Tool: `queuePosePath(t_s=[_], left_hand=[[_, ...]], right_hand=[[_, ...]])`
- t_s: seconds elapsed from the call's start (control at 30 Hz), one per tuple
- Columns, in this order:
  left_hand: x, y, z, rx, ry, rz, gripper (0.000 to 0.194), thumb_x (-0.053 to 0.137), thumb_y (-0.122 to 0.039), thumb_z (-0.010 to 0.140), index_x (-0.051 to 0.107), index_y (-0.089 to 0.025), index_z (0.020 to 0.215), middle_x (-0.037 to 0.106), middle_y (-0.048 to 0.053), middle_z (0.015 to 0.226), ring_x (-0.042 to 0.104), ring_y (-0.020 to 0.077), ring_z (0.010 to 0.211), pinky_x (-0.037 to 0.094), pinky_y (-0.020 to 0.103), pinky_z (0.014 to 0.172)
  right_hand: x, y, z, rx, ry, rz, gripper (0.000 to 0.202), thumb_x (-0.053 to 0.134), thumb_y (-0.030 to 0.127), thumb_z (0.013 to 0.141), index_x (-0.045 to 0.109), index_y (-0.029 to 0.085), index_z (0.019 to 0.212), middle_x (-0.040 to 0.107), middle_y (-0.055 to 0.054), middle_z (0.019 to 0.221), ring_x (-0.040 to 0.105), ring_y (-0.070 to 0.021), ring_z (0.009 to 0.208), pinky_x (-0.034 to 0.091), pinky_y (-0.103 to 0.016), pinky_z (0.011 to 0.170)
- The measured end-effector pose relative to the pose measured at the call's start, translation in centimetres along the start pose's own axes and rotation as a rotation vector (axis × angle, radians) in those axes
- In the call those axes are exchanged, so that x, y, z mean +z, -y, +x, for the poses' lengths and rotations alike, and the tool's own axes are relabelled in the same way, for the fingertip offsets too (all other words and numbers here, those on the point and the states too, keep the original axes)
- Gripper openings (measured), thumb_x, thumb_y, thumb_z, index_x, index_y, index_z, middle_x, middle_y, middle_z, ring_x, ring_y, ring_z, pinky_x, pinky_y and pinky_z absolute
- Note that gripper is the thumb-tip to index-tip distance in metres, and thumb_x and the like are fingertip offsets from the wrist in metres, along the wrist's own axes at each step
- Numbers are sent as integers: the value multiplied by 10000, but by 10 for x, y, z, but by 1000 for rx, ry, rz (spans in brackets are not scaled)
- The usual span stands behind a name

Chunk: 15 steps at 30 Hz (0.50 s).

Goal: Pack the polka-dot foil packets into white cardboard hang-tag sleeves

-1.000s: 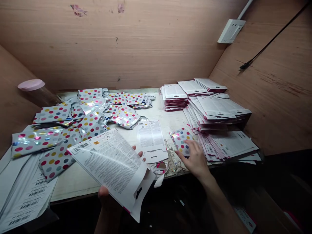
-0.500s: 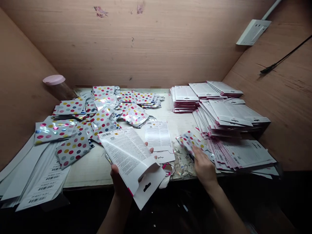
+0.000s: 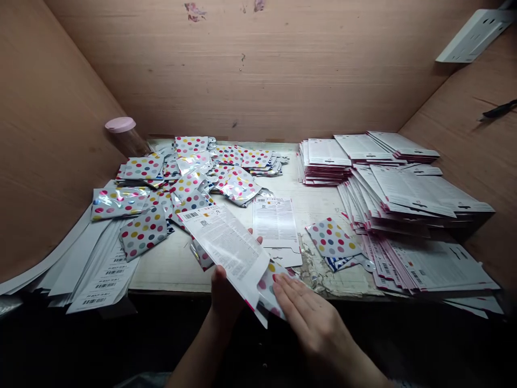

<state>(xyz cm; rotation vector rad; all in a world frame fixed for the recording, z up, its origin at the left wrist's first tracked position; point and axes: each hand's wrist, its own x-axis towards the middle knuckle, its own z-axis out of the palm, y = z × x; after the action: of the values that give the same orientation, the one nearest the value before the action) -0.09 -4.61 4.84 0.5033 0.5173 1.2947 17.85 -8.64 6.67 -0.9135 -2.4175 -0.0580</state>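
Note:
A white printed card sleeve (image 3: 228, 248) is tilted in my left hand (image 3: 226, 291), thumb on the near edge and fingertips showing at its far side. My right hand (image 3: 311, 312) presses its fingers on a polka-dot packet (image 3: 269, 288) that lies partly inside the sleeve's lower right end. Under the sleeve's left side, part of another shiny dotted packet (image 3: 201, 254) shows. Flat on the table behind lies a second white card sleeve (image 3: 278, 226). To the right, a dotted packet (image 3: 333, 237) rests on top of a blue-patterned one.
Many dotted packets (image 3: 141, 231) are heaped at the left, near a pink-lidded jar (image 3: 121, 125). Barcode sheets (image 3: 107, 269) hang over the left front edge. Stacks of white card sleeves (image 3: 412, 188) fill the right side. A wall socket (image 3: 474, 35) is at the upper right.
My right hand has moved left from the loose packet at the right to the sleeve's end, where a dotted packet now sits partly inside. The view has shifted, so the scene appears farther right.

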Motion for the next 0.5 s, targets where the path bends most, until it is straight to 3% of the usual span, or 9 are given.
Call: queuePosePath(t_s=[0.1,0.17,0.27,0.37,0.5], left_hand=[[3,7,-2,-39,22,-24,941,652,-673,661,355,-250,1447,486,105,1441,355,395,1359,247,551,1129],[3,4,-1,-53,1,-68,952,596,-727,664,375,-219,1439,507,132,1416,383,412,1336,261,575,1112],[3,-1,-2,-61,-64,-132,1013,501,-819,649,394,-180,1428,525,163,1389,394,432,1321,269,605,1091],[7,10,-11,-118,-23,-160,990,562,-777,642,395,-200,1429,522,143,1395,390,428,1326,279,596,1093],[16,34,-27,-290,59,-183,903,654,-677,637,464,-204,1383,579,131,1332,431,421,1304,332,564,1079]], right_hand=[[14,16,15,122,-121,93,407,469,65,882,531,-6,1279,639,-238,1204,554,-329,1218,531,-458,972],[12,22,18,202,-156,242,471,528,149,877,487,25,1329,615,-219,1246,506,-324,1268,494,-474,1019],[5,23,12,233,-26,421,600,487,136,874,344,90,1454,440,-174,1450,358,-303,1383,410,-473,1097],[18,19,9,300,98,492,664,404,63,879,227,158,1512,296,-140,1544,287,-290,1419,387,-461,1109],[46,16,20,490,13,577,692,435,85,883,214,243,1519,408,-93,1493,371,-284,1378,480,-417,1038]])
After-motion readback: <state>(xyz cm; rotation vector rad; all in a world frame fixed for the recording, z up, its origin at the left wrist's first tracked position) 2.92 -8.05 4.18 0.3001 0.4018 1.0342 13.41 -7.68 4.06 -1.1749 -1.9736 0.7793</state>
